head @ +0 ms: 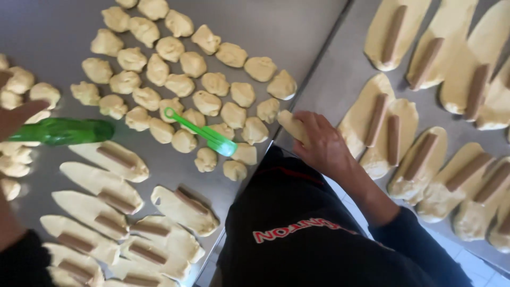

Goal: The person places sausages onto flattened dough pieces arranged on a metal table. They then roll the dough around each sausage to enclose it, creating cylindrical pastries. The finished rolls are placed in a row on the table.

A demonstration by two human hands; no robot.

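Black fabric of my top [297, 239], crossed by a red and white printed band, fills the bottom of the frame nearest the lens. At far left, my left hand [15, 118] enters from the edge beside a green bottle [66, 131] lying on its side on the steel counter [276, 26]; the fingers reach the bottle's near end, but I cannot tell how far they are curled or whether they grip it. Below the bottle lie flattened ovals of pale dough [103, 183], each carrying a brown stick [116, 157] laid along its length, fanned out toward the lower left corner. Above and to the right spreads a crowd of small rough dough lumps [170, 79], packed close together. A green plastic scraper with a ring handle [204, 133] rests on top of the lumps near the counter's edge. Moving right, my right hand [321, 146] is at the seam between the two surfaces, fingers curled loosely around one dough piece [293, 126], which sits at the counter's edge just beside the outermost lumps. Beyond the seam, a second steel surface [340, 69] holds more rolled-out dough ovals with brown sticks [393, 138], set in slanting rows that run to the right edge of the frame.
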